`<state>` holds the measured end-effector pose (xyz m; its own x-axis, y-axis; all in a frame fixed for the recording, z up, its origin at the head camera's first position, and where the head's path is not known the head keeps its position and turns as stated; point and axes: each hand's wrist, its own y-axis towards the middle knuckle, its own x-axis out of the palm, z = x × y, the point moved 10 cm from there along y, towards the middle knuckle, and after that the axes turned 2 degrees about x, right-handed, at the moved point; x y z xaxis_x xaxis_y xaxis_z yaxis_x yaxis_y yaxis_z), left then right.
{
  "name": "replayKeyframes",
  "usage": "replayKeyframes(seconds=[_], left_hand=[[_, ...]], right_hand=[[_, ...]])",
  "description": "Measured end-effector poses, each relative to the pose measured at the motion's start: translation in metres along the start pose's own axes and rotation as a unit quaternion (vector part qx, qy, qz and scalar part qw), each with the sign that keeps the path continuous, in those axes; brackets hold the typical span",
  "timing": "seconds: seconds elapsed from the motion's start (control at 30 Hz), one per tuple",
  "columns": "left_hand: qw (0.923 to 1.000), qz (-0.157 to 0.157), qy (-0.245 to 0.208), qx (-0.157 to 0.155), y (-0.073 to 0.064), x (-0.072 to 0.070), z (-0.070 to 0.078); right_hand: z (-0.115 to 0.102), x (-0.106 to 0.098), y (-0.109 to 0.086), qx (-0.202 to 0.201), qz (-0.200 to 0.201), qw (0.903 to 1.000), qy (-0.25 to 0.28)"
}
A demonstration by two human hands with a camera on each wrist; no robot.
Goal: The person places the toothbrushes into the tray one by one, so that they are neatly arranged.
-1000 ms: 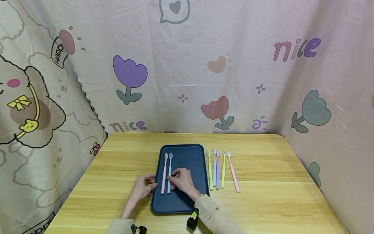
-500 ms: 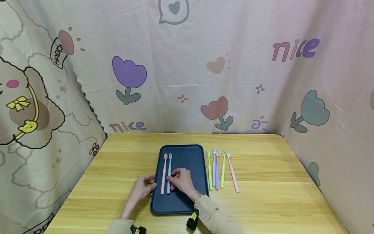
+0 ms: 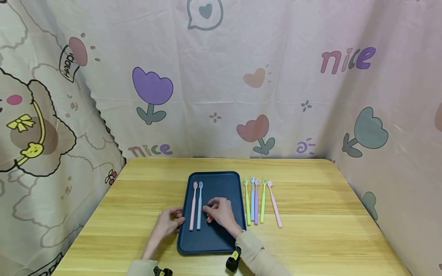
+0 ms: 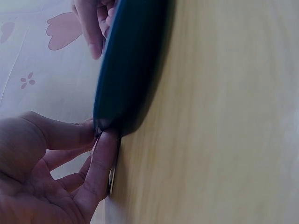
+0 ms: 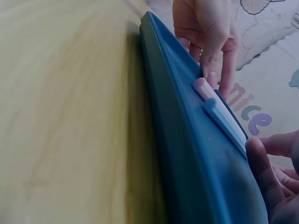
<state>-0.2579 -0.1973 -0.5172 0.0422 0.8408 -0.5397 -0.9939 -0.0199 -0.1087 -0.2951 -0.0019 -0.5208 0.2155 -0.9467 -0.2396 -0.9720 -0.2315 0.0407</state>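
Lengthwise on the dark blue tray (image 3: 219, 239), near its left side, lie a pink toothbrush (image 3: 192, 209) and a light blue toothbrush (image 3: 199, 205), side by side with heads at the far end. My left hand (image 3: 167, 222) pinches the tray's left rim; the left wrist view has its thumb on the rim and a finger against the underside. Over the tray, just right of the blue toothbrush, my right hand (image 3: 222, 212) has loosely bent fingers and nothing in them. In the right wrist view its fingertips appear close to the blue handle (image 5: 222, 116).
Right of the tray, several toothbrushes lie on the wooden table (image 3: 310, 230): a green one (image 3: 247, 207) nearest the tray, then blue, purple (image 3: 256, 207), another green (image 3: 263, 203) and a slanted pink one (image 3: 275, 207). A printed curtain (image 3: 207, 76) hangs behind the table.
My right hand has let go of the blue toothbrush and shifted slightly right, away from it. The left hand stays at the tray's rim, and both toothbrushes keep their places.
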Motion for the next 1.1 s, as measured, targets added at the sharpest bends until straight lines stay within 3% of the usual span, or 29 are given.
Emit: replayKeyframes(seconds=[0.23, 0.53, 0.8, 0.97, 1.1], left_hand=[[1.0000, 0.002, 0.002, 0.000, 0.000, -0.001, 0.000], [1.0000, 0.004, 0.003, 0.007, -0.001, -0.001, 0.001], [1.0000, 0.002, -0.003, 0.004, 0.000, 0.001, 0.000], [1.0000, 0.002, -0.002, 0.001, -0.001, 0.000, -0.001], [1.0000, 0.003, -0.001, 0.003, -0.001, -0.001, -0.001]], right_hand=[[0.001, -0.018, -0.003, -0.019, 0.009, 0.9996, -0.018], [0.006, -0.060, -0.007, -0.012, 0.055, 0.9982, 0.019], [0.012, -0.126, -0.023, 0.005, 0.127, 0.9918, 0.019], [0.026, -0.172, -0.038, 0.030, 0.161, 0.9865, 0.011], [0.037, -0.203, -0.051, 0.026, 0.177, 0.9839, -0.007]])
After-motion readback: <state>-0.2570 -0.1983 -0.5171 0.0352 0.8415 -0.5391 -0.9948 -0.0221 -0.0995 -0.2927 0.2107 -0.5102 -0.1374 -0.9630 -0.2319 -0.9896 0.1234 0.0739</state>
